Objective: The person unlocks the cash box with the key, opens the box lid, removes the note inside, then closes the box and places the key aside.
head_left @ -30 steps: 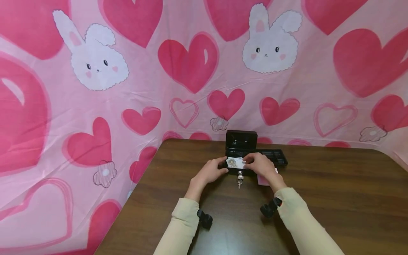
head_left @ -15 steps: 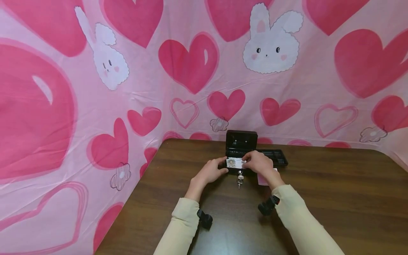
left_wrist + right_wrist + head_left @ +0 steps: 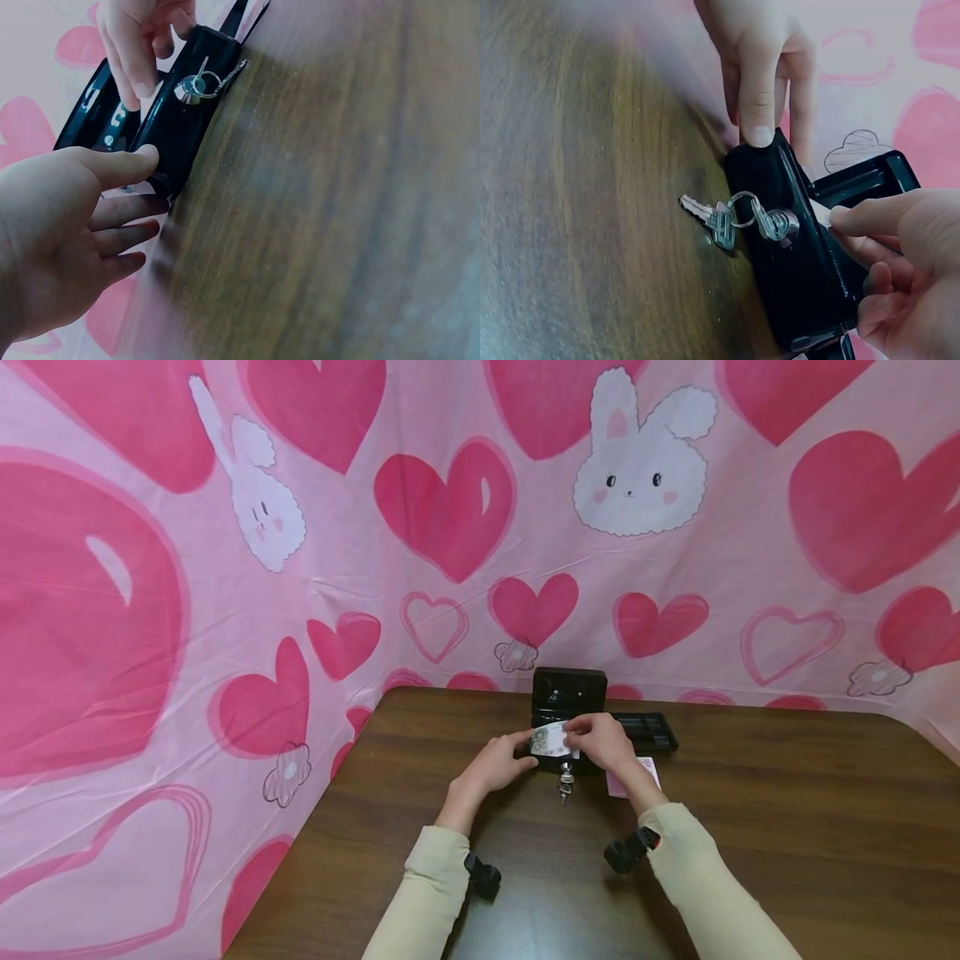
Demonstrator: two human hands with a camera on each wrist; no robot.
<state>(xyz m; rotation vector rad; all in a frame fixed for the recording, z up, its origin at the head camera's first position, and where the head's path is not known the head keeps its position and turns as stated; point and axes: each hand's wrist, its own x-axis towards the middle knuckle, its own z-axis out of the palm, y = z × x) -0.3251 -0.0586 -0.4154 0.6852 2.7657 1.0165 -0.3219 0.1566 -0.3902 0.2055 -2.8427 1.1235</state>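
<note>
Where the head view looks down, small black metal cash box (image 3: pixel 567 727) standing open near the far edge of the dark wooden table (image 3: pixel 787 827), lid upright. Left hand (image 3: pixel 498 762) steadying the box's left front corner, fingers relaxed against it. Right hand (image 3: pixel 603 741) pinching a pale paper banknote (image 3: pixel 550 741) just above the open box, so the note apparently not yet laid inside. Black plastic coin tray (image 3: pixel 651 732) out of the box, just to its right; pink slip of paper (image 3: pixel 637 774) lying flat nearer the front edge, partly under the right wrist. Probably mid-way, then: box unlocked and opened, tray removed, note on its way in, pink slip left.

From the left wrist view: left hand (image 3: pixel 67 240) with thumb straight on the box's (image 3: pixel 176 124) front wall, other fingers loosely extended beside it. Silver key on a ring (image 3: pixel 201 81) seated in the front lock.

From the right wrist view: right hand (image 3: pixel 904 259) with fingers curled, thumb and forefinger nipping a pale edge of the note over the box's (image 3: pixel 795 277) rim; key (image 3: pixel 739 216) dangling onto the table.
</note>
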